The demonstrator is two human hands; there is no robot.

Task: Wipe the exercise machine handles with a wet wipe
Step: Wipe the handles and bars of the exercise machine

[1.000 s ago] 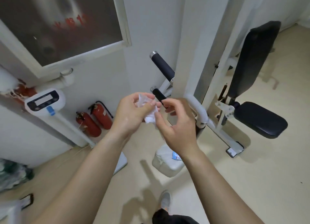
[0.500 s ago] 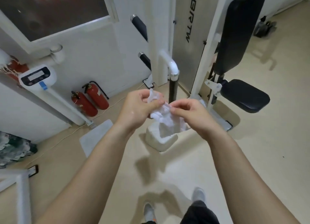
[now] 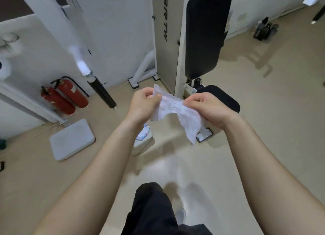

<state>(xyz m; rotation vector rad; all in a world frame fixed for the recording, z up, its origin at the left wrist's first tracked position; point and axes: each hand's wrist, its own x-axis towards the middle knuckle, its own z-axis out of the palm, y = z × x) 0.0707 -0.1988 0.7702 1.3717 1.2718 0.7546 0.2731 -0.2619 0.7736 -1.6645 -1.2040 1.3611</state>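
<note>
Two red extinguishers (image 3: 65, 97) by wall, black handle (image 3: 102, 92) beside. Left hand (image 3: 144, 104) & right hand (image 3: 209, 110) each pinch the wet wipe (image 3: 177, 111), spread between them mid-air. Machine panel (image 3: 165, 32) reads "BRTW".

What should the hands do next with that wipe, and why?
Probably carry the wet wipe to the black handle on the left: the left hand and right hand hold it spread open, touching no handle yet.

text: "BRTW" | on: machine's white upright panel (image 3: 166, 41) | orientation: vertical
</note>
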